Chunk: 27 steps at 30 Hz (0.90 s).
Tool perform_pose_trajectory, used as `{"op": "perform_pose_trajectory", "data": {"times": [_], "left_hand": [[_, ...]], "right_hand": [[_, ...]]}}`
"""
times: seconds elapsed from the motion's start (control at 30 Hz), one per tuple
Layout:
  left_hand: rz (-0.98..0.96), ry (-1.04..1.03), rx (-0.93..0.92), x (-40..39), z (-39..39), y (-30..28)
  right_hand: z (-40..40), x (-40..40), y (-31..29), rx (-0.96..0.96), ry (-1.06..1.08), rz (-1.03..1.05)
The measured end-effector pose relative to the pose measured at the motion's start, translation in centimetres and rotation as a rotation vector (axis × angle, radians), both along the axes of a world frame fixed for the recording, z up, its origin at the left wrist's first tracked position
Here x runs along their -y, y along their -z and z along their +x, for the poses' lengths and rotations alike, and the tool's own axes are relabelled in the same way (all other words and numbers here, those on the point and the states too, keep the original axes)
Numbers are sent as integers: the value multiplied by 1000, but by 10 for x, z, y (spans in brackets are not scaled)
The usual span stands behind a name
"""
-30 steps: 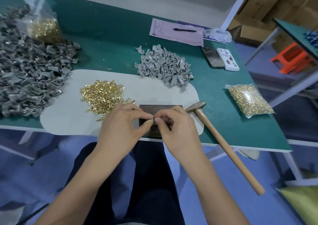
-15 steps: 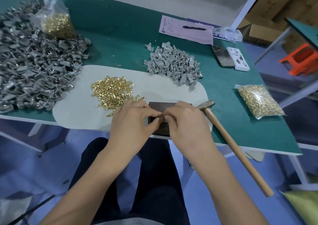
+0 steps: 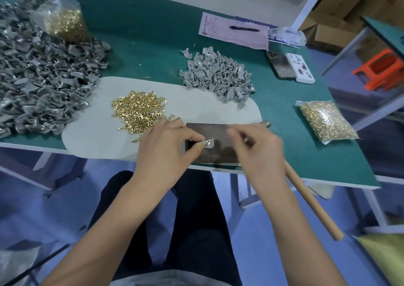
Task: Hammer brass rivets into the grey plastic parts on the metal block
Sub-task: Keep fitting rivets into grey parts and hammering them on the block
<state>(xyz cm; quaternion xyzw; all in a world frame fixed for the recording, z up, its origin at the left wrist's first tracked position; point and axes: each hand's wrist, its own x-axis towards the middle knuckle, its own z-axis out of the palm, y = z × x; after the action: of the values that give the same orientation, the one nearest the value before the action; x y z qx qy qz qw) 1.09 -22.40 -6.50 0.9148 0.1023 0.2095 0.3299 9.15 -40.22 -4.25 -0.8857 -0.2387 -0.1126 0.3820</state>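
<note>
A dark metal block [image 3: 218, 139] lies at the table's near edge. My left hand [image 3: 168, 150] pinches a small grey plastic part [image 3: 208, 143] down on the block; a rivet shows in the part. My right hand [image 3: 258, 154] hovers blurred just right of the part, fingers loosely curled, holding nothing I can see. The hammer lies under that hand, its head [image 3: 263, 124] past the block and its wooden handle [image 3: 312, 202] sticking out over the table edge. Loose brass rivets [image 3: 137, 113] are heaped left of the block.
A small heap of grey parts [image 3: 216, 75] lies behind the block, a large heap [image 3: 37, 84] at the left. Bags of rivets sit far left [image 3: 63, 23] and right [image 3: 325, 121]. A paper with a pen [image 3: 234, 31], a phone [image 3: 278, 64] and a white box lie behind.
My right hand has let go of the part and drawn away to the right. My left hand now holds the part alone on the block.
</note>
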Motion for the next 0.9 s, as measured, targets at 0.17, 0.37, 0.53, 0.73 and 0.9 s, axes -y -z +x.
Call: {"op": "perform_pose_trajectory", "data": {"times": [0.17, 0.37, 0.53, 0.73, 0.9], "left_hand": [[31, 35, -46, 0, 2, -5], [93, 48, -108, -3, 4, -13], [106, 64, -147, -8, 7, -16], [156, 74, -201, -12, 15, -22], [156, 35, -244, -12, 15, -21]], "right_hand": [[31, 58, 25, -162, 330, -448], [33, 71, 18, -104, 349, -436], [6, 62, -15, -191, 21, -179], [-13, 37, -25, 119, -60, -361], [-12, 26, -27, 115, -73, -413]]}}
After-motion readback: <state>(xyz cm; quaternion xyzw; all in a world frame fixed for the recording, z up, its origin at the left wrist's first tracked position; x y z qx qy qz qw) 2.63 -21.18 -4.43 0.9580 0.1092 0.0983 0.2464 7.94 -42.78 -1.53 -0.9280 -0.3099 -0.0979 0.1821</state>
